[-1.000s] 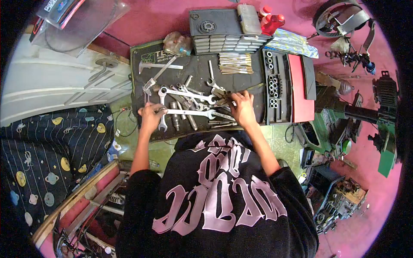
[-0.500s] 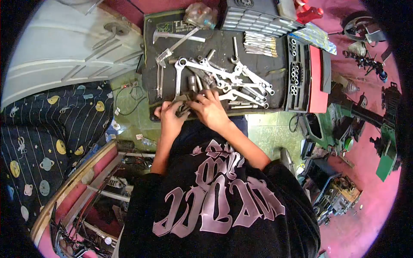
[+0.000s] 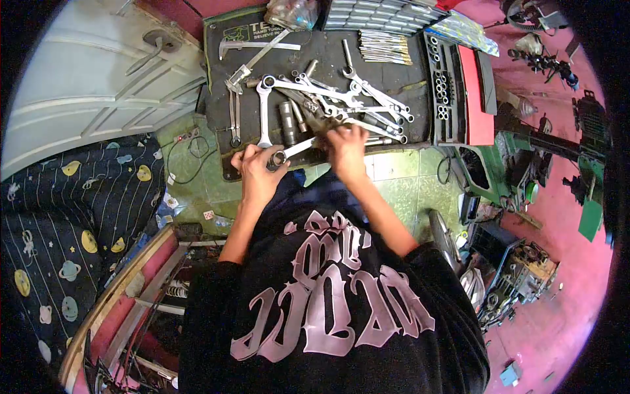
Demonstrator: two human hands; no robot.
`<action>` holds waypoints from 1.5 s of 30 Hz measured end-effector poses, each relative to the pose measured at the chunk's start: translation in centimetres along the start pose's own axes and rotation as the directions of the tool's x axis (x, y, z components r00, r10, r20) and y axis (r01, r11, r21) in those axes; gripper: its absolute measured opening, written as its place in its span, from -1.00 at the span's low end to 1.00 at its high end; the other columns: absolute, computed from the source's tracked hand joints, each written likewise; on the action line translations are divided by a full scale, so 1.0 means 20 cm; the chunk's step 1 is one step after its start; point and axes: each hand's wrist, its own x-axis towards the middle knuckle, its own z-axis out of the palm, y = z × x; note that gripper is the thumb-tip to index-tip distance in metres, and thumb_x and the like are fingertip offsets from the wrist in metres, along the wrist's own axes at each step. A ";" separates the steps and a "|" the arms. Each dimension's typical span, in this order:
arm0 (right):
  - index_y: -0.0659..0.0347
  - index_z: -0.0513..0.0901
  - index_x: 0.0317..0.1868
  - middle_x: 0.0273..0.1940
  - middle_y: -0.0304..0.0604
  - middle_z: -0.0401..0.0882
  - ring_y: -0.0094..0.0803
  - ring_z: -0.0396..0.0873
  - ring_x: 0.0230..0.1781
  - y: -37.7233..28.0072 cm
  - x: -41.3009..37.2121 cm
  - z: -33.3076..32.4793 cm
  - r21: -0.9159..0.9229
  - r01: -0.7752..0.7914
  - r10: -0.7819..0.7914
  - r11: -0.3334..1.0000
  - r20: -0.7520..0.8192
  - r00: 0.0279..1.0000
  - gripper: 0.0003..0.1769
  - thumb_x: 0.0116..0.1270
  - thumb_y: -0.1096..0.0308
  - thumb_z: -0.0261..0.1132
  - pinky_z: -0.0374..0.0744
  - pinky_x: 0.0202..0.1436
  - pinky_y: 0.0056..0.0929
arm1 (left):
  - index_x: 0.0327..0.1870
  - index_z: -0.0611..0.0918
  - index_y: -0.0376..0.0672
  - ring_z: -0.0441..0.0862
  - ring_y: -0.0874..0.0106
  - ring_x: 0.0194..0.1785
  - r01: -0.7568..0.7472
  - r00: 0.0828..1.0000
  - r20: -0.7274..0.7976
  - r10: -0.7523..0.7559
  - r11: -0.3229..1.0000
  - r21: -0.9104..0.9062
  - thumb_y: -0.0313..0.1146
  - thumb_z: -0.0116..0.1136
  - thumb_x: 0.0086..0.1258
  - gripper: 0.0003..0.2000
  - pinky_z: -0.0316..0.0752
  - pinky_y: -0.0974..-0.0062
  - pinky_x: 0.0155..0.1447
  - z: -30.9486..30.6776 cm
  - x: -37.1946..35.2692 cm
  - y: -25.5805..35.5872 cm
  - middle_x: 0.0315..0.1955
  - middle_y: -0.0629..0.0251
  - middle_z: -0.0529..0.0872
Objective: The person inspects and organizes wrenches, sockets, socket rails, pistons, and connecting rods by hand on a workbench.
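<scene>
My left hand [image 3: 257,172] is closed around the ring end of a wrench [image 3: 299,148], at the front edge of the tool mat. The wrench's shaft points right, towards my right hand [image 3: 348,150]. That hand is blurred, its fingers curled down over a smeared grey-brown patch that I cannot make out. Just beyond the hands lie a large combination wrench [image 3: 264,115], a dark socket [image 3: 287,123] and a heap of wrenches [image 3: 367,115]. A vernier caliper [image 3: 257,60] rests at the far left of the mat.
The dark tool mat [image 3: 223,82] covers the work surface. A row of thin, light-handled tools [image 3: 384,47] lies at the back right. An open socket case [image 3: 441,92] with a red part [image 3: 474,98] stands at the right. A bagged bundle [image 3: 292,13] and a drawer cabinet [image 3: 384,18] stand behind.
My hands were close together over a small bundle. Now they are apart: the right has moved right, and the wrench shows in the left. The view has shifted slightly.
</scene>
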 end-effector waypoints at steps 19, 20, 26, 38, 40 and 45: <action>0.06 0.74 0.05 -0.01 -0.08 0.72 0.10 0.51 0.23 0.01 -0.02 0.06 -0.086 -0.014 0.007 0.996 -0.089 0.996 -0.61 0.17 0.48 0.30 0.33 0.38 0.31 | 0.01 0.84 -0.02 0.62 0.32 0.10 -0.085 0.996 -0.008 0.085 0.996 0.023 -0.26 0.62 0.08 -0.59 0.16 0.22 0.36 -0.02 0.01 0.01 -0.14 0.31 0.75; 0.05 0.75 0.03 0.02 -0.08 0.71 0.09 0.51 0.24 -0.09 -0.04 0.04 -0.062 0.052 -0.056 0.997 -0.065 0.996 -0.61 0.15 0.46 0.33 0.34 0.36 0.31 | 0.01 0.84 -0.02 0.62 0.31 0.10 -0.076 0.997 -0.013 0.077 0.996 0.038 -0.26 0.62 0.08 -0.59 0.17 0.21 0.36 -0.02 0.01 0.02 -0.13 0.30 0.75; 0.02 0.76 0.00 -0.02 -0.19 0.67 -0.04 0.50 0.25 -0.30 -0.10 0.08 0.218 0.224 -0.191 0.950 -0.161 0.968 -0.60 0.08 0.43 0.39 0.33 0.38 0.16 | -0.02 0.84 -0.06 0.64 0.28 0.04 -0.109 0.991 -0.069 0.112 0.992 0.057 -0.27 0.60 0.08 -0.61 0.19 0.20 0.33 0.00 0.00 -0.01 -0.25 0.26 0.78; 0.07 0.73 -0.09 -0.02 -0.13 0.73 0.04 0.51 0.16 0.04 -0.03 0.08 -0.084 -0.032 0.019 0.996 -0.160 0.987 -0.73 0.17 0.45 0.38 0.32 0.26 0.25 | 0.01 0.83 -0.08 0.63 0.28 0.07 -0.096 0.995 -0.028 0.096 0.995 0.027 -0.29 0.63 0.08 -0.59 0.18 0.22 0.37 -0.01 -0.02 0.00 -0.22 0.31 0.74; 0.09 0.73 -0.05 0.01 -0.14 0.71 0.03 0.51 0.16 -0.17 -0.06 0.04 -0.028 0.111 -0.114 0.993 -0.114 0.987 -0.66 0.10 0.47 0.38 0.33 0.28 0.26 | 0.01 0.83 -0.08 0.64 0.28 0.07 -0.093 0.995 -0.026 0.094 0.995 0.023 -0.29 0.63 0.08 -0.58 0.18 0.21 0.37 0.00 -0.02 -0.01 -0.21 0.30 0.74; 0.05 0.76 0.02 -0.03 -0.18 0.69 -0.02 0.52 0.20 -0.37 -0.10 0.05 0.114 0.193 -0.187 0.975 -0.060 0.981 -0.61 0.14 0.48 0.34 0.34 0.34 0.21 | 0.00 0.83 -0.11 0.65 0.23 0.06 -0.107 0.992 -0.059 0.108 0.994 0.021 -0.27 0.62 0.07 -0.58 0.19 0.15 0.37 0.00 -0.04 -0.02 -0.19 0.21 0.77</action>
